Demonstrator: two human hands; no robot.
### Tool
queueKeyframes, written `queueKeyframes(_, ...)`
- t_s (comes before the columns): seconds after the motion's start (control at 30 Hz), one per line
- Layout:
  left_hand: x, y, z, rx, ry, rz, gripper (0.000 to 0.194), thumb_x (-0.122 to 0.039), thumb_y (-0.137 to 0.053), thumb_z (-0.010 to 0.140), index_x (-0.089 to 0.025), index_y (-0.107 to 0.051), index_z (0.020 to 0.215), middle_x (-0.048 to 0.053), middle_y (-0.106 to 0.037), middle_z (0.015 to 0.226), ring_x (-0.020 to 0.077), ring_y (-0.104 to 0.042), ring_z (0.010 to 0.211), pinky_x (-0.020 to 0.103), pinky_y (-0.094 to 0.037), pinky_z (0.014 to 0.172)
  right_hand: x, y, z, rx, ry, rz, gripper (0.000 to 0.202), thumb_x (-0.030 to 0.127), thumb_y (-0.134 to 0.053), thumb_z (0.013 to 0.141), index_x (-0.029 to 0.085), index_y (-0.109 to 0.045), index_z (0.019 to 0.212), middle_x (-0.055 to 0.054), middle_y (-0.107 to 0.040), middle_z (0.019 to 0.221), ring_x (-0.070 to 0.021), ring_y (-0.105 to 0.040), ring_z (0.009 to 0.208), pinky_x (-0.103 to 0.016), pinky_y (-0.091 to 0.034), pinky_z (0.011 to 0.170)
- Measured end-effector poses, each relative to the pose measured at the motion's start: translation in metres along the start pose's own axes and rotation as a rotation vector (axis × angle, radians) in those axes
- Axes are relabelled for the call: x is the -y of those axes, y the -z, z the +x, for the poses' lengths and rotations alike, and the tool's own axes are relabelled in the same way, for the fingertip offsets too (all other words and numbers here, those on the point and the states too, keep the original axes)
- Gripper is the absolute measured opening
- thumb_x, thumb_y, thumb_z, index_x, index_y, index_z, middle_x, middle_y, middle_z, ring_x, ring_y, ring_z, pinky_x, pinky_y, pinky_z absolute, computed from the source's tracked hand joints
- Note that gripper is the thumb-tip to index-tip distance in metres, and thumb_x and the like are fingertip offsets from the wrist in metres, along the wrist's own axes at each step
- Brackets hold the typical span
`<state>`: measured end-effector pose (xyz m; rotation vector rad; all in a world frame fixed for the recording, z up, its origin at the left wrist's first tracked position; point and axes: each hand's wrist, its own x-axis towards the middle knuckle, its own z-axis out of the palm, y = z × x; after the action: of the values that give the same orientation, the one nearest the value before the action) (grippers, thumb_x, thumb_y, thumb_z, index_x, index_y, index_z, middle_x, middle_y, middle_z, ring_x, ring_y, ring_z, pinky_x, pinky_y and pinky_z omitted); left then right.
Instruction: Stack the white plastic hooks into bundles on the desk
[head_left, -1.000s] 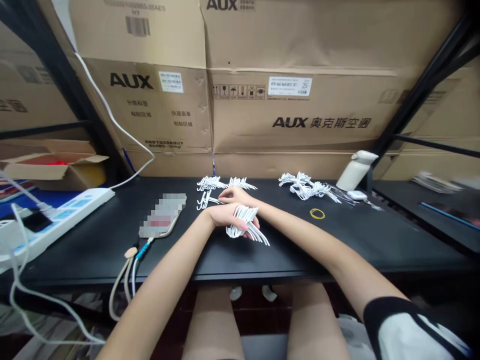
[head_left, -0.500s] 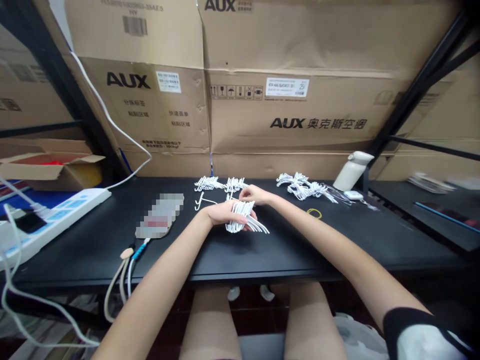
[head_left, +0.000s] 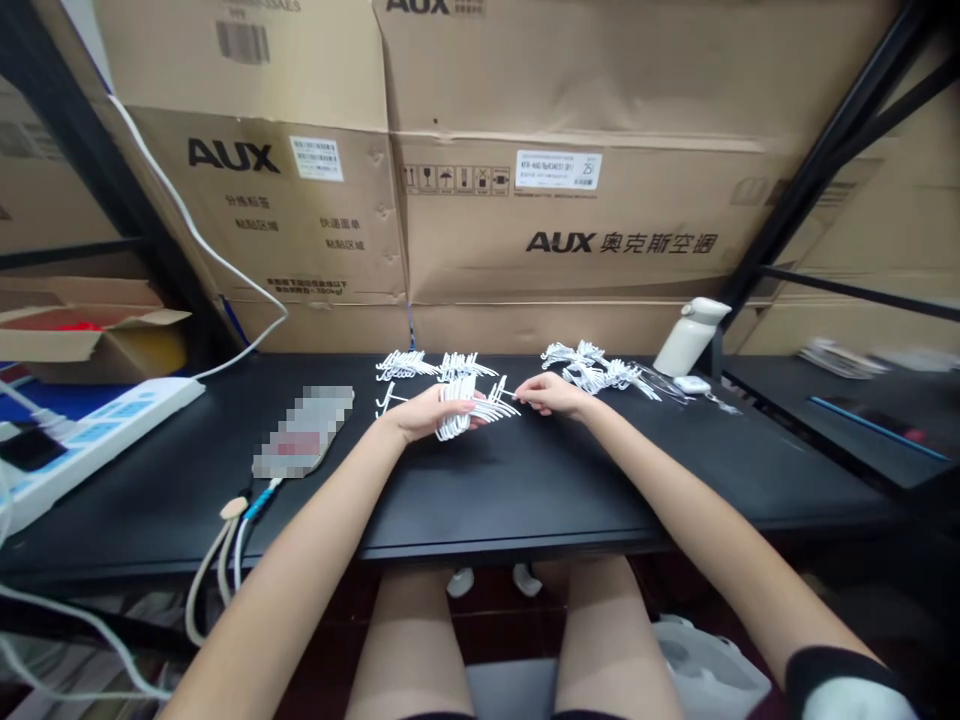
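My left hand (head_left: 421, 412) is closed round a bundle of white hooks (head_left: 454, 412), their stems fanned out to the right. Just right of the bundle, my right hand (head_left: 553, 394) pinches the stem end of a single white hook (head_left: 498, 388), which it holds above the black table. One loose white hook (head_left: 385, 400) lies left of the bundle, partly behind my left hand. Behind my hands lie two groups of white hooks, one on the left (head_left: 403, 364) and one nearer the middle (head_left: 459, 366).
More white hooks (head_left: 592, 366) lie in a pile at the back right, near a cream bottle (head_left: 691, 338) and a small white case (head_left: 691, 385). A blurred-out phone-like object (head_left: 304, 435) with a cable is on the left, beside a power strip (head_left: 97, 430). Cardboard (head_left: 600, 220) stands behind the table (head_left: 510, 500).
My right hand has moved right from behind the bundle and now holds one hook. The bundle in my left hand has risen slightly. The yellow rubber band is hidden now.
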<state>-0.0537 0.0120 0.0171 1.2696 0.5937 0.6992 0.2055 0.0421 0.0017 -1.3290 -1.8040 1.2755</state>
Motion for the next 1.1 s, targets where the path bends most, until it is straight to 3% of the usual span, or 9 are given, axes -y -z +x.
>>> queueKeyframes(0.13,-0.003,0.003,0.001,-0.102,-0.068,-0.077,0.034,-0.026,-0.079,0.067,-0.011,-0.067,0.095,0.009,-0.073,0.087,0.0167,-0.069,0.075,0.030,-0.054,0.079,0.001,0.017,-0.009,-0.040,-0.029,-0.036,0.017,0.029,-0.069,0.067,0.012,-0.068,0.071,0.000,-0.052,0.055,-0.0046,-0.039,0.045,-0.016,-0.029,0.036)
queueKeyframes(0.3,0.000,0.005,0.005,-0.179,-0.062,-0.079,0.028,-0.025,-0.075,0.073,-0.011,-0.069,0.096,0.010,-0.073,0.089,0.0182,-0.069,0.080,0.031,-0.054,0.083,0.000,0.042,-0.018,-0.008,-0.076,-0.050,0.018,0.031,-0.071,0.067,0.013,-0.068,0.066,0.005,-0.038,0.041,-0.0048,-0.034,0.039,-0.018,-0.032,0.036)
queueKeyframes(0.47,0.001,0.004,0.006,-0.186,-0.056,-0.062,0.027,-0.026,-0.073,0.075,-0.010,-0.070,0.096,0.012,-0.073,0.092,0.0188,-0.069,0.083,0.031,-0.054,0.083,0.004,0.050,-0.018,-0.356,0.057,-0.174,0.018,0.029,-0.068,0.072,0.013,-0.064,0.063,0.002,-0.048,0.044,-0.0065,-0.042,0.038,-0.019,-0.036,0.036)
queueKeyframes(0.57,0.000,0.002,0.006,-0.173,-0.053,-0.062,0.028,-0.025,-0.074,0.074,-0.010,-0.069,0.096,0.010,-0.073,0.090,0.0177,-0.069,0.081,0.030,-0.054,0.084,0.009,0.045,-0.017,-0.520,0.165,-0.080,0.022,0.034,-0.067,0.074,0.013,-0.064,0.069,0.001,-0.051,0.050,-0.0074,-0.045,0.041,-0.019,-0.037,0.038)
queueKeyframes(0.7,-0.001,0.001,0.006,-0.179,-0.048,-0.049,0.028,-0.026,-0.075,0.073,-0.010,-0.069,0.095,0.010,-0.073,0.090,0.0180,-0.069,0.081,0.031,-0.054,0.084,0.018,0.026,-0.019,-0.390,0.299,0.215,0.033,0.045,-0.070,0.071,0.013,-0.065,0.078,0.000,-0.054,0.058,-0.0085,-0.050,0.051,-0.019,-0.043,0.045)
queueKeyframes(0.9,-0.002,-0.002,0.004,-0.148,-0.068,-0.010,0.031,-0.027,-0.076,0.072,-0.011,-0.067,0.097,0.009,-0.073,0.091,0.0176,-0.069,0.082,0.029,-0.053,0.083,0.023,0.000,-0.020,-0.211,0.286,0.230,0.040,0.051,-0.072,0.066,0.013,-0.065,0.075,0.001,-0.056,0.055,-0.0083,-0.050,0.049,-0.021,-0.045,0.046)
queueKeyframes(1.1,-0.003,-0.004,0.003,-0.163,-0.050,0.010,0.033,-0.030,-0.077,0.070,-0.012,-0.068,0.097,0.006,-0.072,0.086,0.0158,-0.068,0.078,0.026,-0.052,0.079,0.019,0.001,-0.019,-0.185,0.284,0.269,0.038,0.049,-0.073,0.067,0.013,-0.066,0.076,0.001,-0.055,0.055,-0.0084,-0.051,0.052,-0.020,-0.045,0.048)
